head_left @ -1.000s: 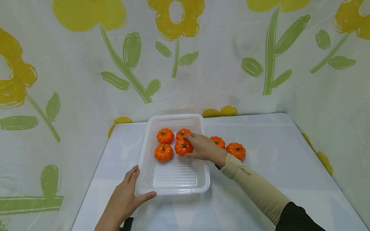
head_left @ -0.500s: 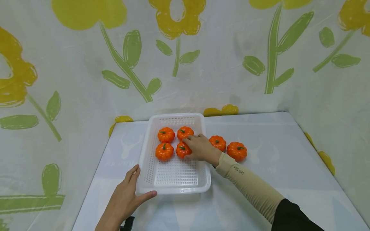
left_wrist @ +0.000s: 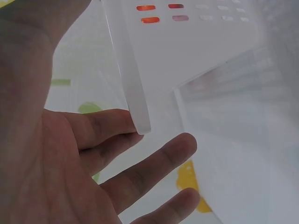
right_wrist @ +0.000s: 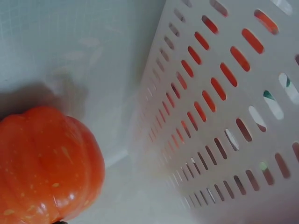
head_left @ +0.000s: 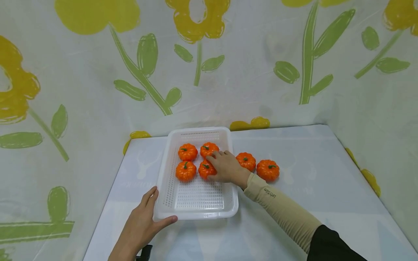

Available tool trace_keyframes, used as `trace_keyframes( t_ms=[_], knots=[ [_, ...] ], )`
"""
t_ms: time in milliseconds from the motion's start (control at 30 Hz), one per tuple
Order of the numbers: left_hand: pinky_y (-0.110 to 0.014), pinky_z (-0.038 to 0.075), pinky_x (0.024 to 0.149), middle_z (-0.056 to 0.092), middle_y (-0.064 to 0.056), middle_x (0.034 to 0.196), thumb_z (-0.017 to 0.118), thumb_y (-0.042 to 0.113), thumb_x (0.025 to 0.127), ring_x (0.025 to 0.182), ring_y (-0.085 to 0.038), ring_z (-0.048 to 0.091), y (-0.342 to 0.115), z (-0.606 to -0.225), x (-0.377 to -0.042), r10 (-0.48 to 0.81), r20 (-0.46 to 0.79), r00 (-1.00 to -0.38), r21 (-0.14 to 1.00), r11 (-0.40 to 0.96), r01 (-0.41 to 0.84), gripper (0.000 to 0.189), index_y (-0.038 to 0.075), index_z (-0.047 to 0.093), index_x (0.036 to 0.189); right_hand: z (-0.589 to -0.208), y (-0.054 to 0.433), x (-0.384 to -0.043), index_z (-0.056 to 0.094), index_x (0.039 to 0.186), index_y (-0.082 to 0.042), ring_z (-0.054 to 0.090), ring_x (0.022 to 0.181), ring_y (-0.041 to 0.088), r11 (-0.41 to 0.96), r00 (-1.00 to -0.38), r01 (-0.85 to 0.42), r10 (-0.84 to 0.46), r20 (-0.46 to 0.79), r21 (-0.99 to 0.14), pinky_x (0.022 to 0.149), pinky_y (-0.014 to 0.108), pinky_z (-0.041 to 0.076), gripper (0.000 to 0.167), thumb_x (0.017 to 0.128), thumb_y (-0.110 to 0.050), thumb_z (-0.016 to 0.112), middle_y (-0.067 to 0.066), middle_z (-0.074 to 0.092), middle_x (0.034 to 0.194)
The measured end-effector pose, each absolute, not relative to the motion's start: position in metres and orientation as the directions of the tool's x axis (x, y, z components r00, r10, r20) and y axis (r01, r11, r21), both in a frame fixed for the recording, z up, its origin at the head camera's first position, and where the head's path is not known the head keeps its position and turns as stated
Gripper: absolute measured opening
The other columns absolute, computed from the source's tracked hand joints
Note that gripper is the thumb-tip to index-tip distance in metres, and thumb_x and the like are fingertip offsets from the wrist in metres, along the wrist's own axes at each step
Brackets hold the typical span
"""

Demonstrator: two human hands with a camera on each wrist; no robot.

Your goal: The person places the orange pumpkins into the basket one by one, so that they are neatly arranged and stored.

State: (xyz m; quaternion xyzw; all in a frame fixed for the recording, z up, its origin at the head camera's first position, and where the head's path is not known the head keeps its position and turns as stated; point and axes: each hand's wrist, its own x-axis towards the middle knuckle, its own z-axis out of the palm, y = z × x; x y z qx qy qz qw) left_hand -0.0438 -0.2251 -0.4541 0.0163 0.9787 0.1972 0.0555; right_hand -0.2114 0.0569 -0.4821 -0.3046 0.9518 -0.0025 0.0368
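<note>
Now lower: pumpkin (head_left: 206,170) in right hand (head_left: 227,167)

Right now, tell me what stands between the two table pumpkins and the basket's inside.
The basket's right wall stands between, so the table pumpkins would likely need lifting over it. The right hand, gripping an inside pumpkin, also reaches across that wall.

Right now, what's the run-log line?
left hand: touches basket rim; right hand: holds pumpkin inside; basket: four pumpkins total; table: two pumpkins
</note>
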Motion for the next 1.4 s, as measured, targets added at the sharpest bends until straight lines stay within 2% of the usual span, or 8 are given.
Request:
trace_keyframes(
  t_ms=[167, 400, 533, 733, 967, 1067, 1200, 1400],
  knots=[
    [-0.056, 0.049, 0.101, 0.027, -0.012, 0.163, 0.064, 0.086, 0.069, 0.125, -0.04, 0.056, -0.226, -0.455, -0.044, 0.057, -0.094, -0.994, 0.399, 0.917, 0.015, 0.126, 0.002, 0.031, 0.157, -0.483, 0.06, -0.211, 0.05, 0.149, -0.017, 0.051, 0.126, 0.029, 0.805, -0.81, -0.583, -0.587, -0.002, -0.113, 0.109, 0.047, 0.04, 0.075, 0.09, -0.061, 0.065, 0.01, 0.054, 0.14],
    [-0.056, 0.048, 0.102, 0.026, -0.013, 0.163, 0.063, 0.087, 0.068, 0.127, -0.04, 0.054, -0.225, -0.457, -0.043, 0.054, -0.111, -0.992, 0.396, 0.918, 0.005, 0.129, 0.0, 0.031, 0.157, -0.484, 0.071, -0.203, 0.057, 0.142, -0.013, 0.054, 0.123, 0.028, 0.743, -0.792, -0.61, -0.577, 0.2, -0.275, 0.109, 0.044, 0.043, 0.061, 0.094, -0.05, 0.065, 0.009, 0.056, 0.139],
    [-0.055, 0.048, 0.102, 0.026, -0.013, 0.164, 0.064, 0.087, 0.067, 0.127, -0.04, 0.055, -0.225, -0.457, -0.044, 0.046, -0.123, -0.991, 0.384, 0.923, -0.004, 0.13, 0.0, 0.031, 0.157, -0.478, 0.082, -0.195, 0.057, 0.14, -0.012, 0.052, 0.127, 0.027, 0.692, -0.79, -0.613, -0.543, 0.284, -0.382, 0.107, 0.044, 0.046, 0.054, 0.096, -0.042, 0.067, 0.01, 0.054, 0.141],
    [-0.056, 0.049, 0.101, 0.025, -0.012, 0.163, 0.064, 0.087, 0.067, 0.124, -0.039, 0.056, -0.226, -0.456, -0.045, 0.041, -0.122, -0.992, 0.394, 0.919, -0.011, 0.128, 0.003, 0.03, 0.158, -0.46, 0.11, -0.19, 0.057, 0.14, -0.013, 0.051, 0.129, 0.027, 0.658, -0.793, -0.607, -0.461, 0.398, -0.447, 0.106, 0.045, 0.048, 0.053, 0.095, -0.033, 0.072, 0.009, 0.052, 0.141],
    [-0.056, 0.049, 0.101, 0.025, -0.012, 0.164, 0.066, 0.087, 0.066, 0.124, -0.038, 0.056, -0.227, -0.457, -0.044, 0.016, -0.144, -0.989, 0.395, 0.918, -0.042, 0.13, 0.003, 0.03, 0.158, -0.457, 0.159, -0.184, 0.051, 0.145, -0.016, 0.045, 0.135, 0.028, 0.691, -0.886, -0.463, -0.341, 0.315, -0.554, 0.109, 0.053, 0.043, 0.058, 0.096, -0.039, 0.07, 0.006, 0.048, 0.146],
    [-0.056, 0.049, 0.101, 0.024, -0.012, 0.164, 0.065, 0.087, 0.065, 0.125, -0.039, 0.055, -0.226, -0.457, -0.044, 0.016, -0.147, -0.989, 0.391, 0.92, -0.043, 0.131, 0.003, 0.03, 0.158, -0.461, 0.183, -0.179, 0.049, 0.147, -0.014, 0.043, 0.137, 0.032, 0.704, -0.913, -0.408, -0.304, 0.273, -0.581, 0.11, 0.057, 0.041, 0.062, 0.094, -0.036, 0.073, 0.009, 0.047, 0.147],
    [-0.056, 0.049, 0.101, 0.025, -0.012, 0.164, 0.065, 0.088, 0.065, 0.125, -0.039, 0.055, -0.226, -0.456, -0.045, 0.025, -0.133, -0.991, 0.389, 0.921, -0.029, 0.13, 0.003, 0.03, 0.158, -0.466, 0.211, -0.173, 0.043, 0.152, -0.011, 0.038, 0.139, 0.038, 0.727, -0.955, -0.295, -0.252, 0.158, -0.62, 0.11, 0.064, 0.037, 0.072, 0.093, -0.04, 0.074, 0.015, 0.042, 0.151],
    [-0.056, 0.049, 0.102, 0.024, -0.012, 0.164, 0.065, 0.087, 0.066, 0.126, -0.039, 0.054, -0.225, -0.455, -0.045, 0.031, -0.142, -0.989, 0.394, 0.919, -0.028, 0.13, 0.002, 0.03, 0.158, -0.477, 0.242, -0.165, 0.033, 0.156, -0.006, 0.034, 0.139, 0.047, 0.79, -0.974, -0.186, -0.225, 0.006, -0.584, 0.107, 0.07, 0.036, 0.087, 0.092, -0.052, 0.071, 0.026, 0.035, 0.153]
  ],
)
